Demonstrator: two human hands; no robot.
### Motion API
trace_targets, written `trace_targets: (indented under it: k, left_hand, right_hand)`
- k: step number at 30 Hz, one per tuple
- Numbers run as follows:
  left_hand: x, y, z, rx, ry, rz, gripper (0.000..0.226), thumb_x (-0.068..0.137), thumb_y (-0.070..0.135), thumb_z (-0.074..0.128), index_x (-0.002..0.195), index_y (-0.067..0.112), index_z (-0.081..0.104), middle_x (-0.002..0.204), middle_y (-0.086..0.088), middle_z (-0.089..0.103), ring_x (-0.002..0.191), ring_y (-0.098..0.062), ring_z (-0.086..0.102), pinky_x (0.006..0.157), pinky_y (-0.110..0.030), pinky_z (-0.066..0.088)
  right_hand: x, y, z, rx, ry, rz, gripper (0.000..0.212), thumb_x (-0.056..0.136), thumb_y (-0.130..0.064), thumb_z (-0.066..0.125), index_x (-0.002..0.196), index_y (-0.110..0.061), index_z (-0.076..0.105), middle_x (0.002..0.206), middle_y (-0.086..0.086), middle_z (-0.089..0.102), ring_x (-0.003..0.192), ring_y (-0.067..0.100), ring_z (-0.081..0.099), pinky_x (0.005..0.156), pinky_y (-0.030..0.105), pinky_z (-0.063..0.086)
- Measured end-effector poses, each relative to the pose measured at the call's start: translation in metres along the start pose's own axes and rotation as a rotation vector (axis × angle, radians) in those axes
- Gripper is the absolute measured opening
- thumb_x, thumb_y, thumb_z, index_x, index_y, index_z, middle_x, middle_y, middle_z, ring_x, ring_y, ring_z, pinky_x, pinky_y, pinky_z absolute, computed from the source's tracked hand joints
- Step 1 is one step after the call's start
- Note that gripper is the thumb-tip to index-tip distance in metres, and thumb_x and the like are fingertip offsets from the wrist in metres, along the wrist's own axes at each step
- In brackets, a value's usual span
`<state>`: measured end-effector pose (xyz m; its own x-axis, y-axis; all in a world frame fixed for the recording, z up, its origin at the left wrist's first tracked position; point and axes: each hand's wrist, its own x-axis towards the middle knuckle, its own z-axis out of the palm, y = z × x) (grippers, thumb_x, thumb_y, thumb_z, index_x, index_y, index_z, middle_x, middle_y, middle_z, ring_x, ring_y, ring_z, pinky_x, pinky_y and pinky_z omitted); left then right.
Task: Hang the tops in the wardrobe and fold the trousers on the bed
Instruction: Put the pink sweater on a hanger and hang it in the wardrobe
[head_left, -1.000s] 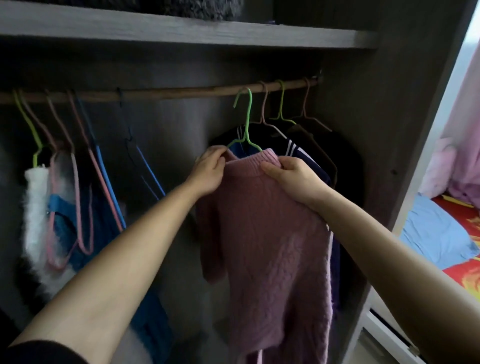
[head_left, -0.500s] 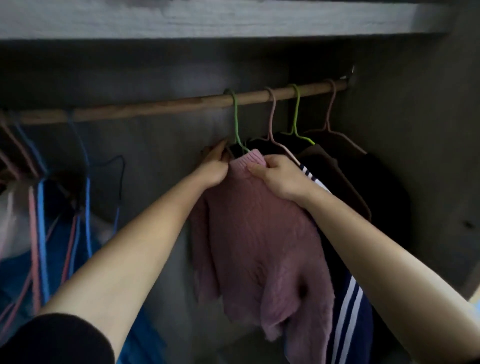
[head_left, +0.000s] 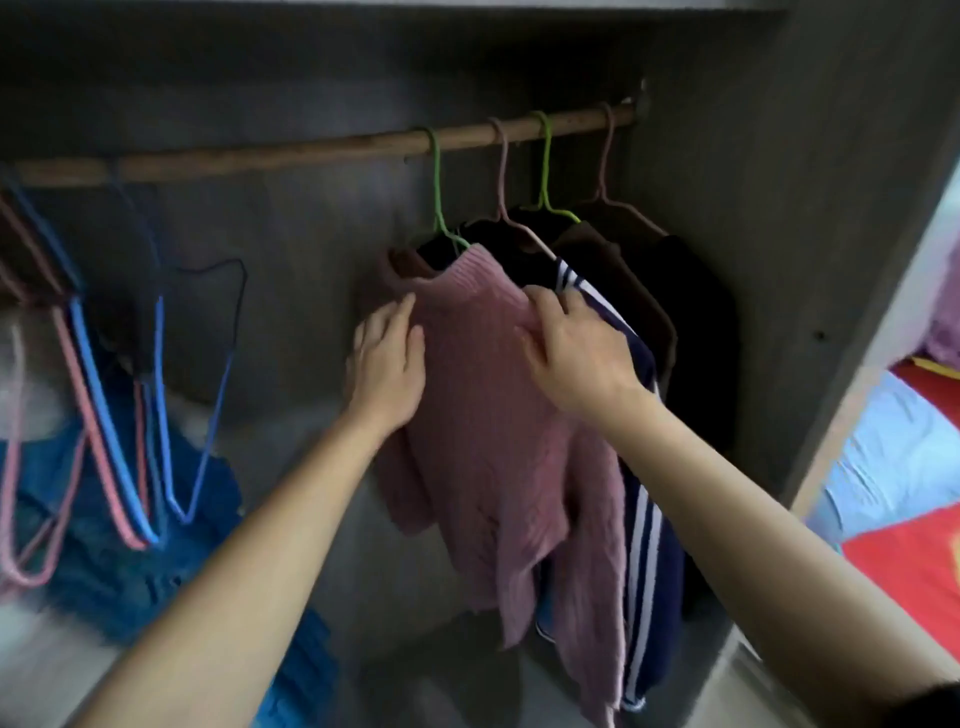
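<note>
My left hand (head_left: 389, 358) lies nearly flat on the pink sweater (head_left: 493, 415), fingers straight and loose on the knit just below its left shoulder, holding nothing. My right hand (head_left: 576, 358) is at the opposite shoulder, its fingers bent over the edge with the thumb on the front, so the fabric is pinched there. The sweater hangs between and below my two hands, its collar just above my fingertips on a green hanger (head_left: 437, 197) hooked over the wooden rod (head_left: 311, 150) overhead. Right behind my right hand hangs a navy top with white stripes (head_left: 649, 519), touching the sweater, and past it dark garments (head_left: 691, 312) on three more hangers. Well out to the left of my left hand hang bare blue and pink hangers (head_left: 104, 415) in front of a blue garment (head_left: 104, 545). Far off my right forearm, beyond the wardrobe side (head_left: 805, 260), I see the bed (head_left: 909, 571) with a red cover.
</note>
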<state>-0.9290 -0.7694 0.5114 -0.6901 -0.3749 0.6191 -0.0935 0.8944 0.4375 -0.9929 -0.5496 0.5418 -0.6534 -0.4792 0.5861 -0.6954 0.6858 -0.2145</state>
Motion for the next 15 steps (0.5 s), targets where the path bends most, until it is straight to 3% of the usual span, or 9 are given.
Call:
trace_targets:
  k: [4, 9, 12, 15]
  left_hand:
    - [-0.116, 0.011, 0.019, -0.053, -0.024, -0.026, 0.059, 0.099, 0.043, 0.027, 0.146, 0.014, 0.046, 0.145, -0.017, 0.048, 0.135, -0.035, 0.041, 0.11, -0.05, 0.034]
    - [-0.261, 0.041, 0.051, -0.141, -0.263, -0.124, 0.057, 0.099, 0.042, 0.032, 0.147, 0.012, 0.044, 0.146, -0.018, 0.048, 0.134, -0.036, 0.043, 0.11, -0.048, 0.035]
    - [-0.325, 0.069, 0.061, -0.181, -0.432, -0.145, 0.062, 0.096, 0.048, 0.031, 0.15, 0.016, 0.04, 0.15, -0.015, 0.044, 0.139, -0.033, 0.039, 0.112, -0.048, 0.033]
    - [-0.357, 0.104, 0.068, -0.173, -0.516, -0.043, 0.066, 0.094, 0.052, 0.031, 0.149, 0.019, 0.041, 0.151, -0.015, 0.043, 0.139, -0.033, 0.038, 0.109, -0.054, 0.036]
  right_hand:
    - [-0.107, 0.012, 0.009, -0.004, 0.063, 0.121, 0.069, 0.097, -0.042, 0.055, 0.156, -0.015, 0.03, 0.146, 0.019, 0.043, 0.12, 0.041, 0.053, 0.09, 0.048, 0.051]
    - [-0.265, 0.023, 0.013, -0.025, -0.08, 0.332, 0.069, 0.099, -0.049, 0.048, 0.156, -0.014, 0.031, 0.158, 0.02, 0.031, 0.141, 0.038, 0.037, 0.111, 0.049, 0.039]
    - [-0.341, 0.035, -0.003, -0.084, -0.152, 0.433, 0.07, 0.098, -0.055, 0.042, 0.156, -0.017, 0.031, 0.162, 0.017, 0.026, 0.147, 0.035, 0.029, 0.117, 0.049, 0.032]
    - [-0.391, 0.057, -0.029, -0.167, -0.186, 0.528, 0.071, 0.098, -0.06, 0.033, 0.156, -0.02, 0.031, 0.163, 0.016, 0.023, 0.15, 0.034, 0.023, 0.118, 0.049, 0.028]
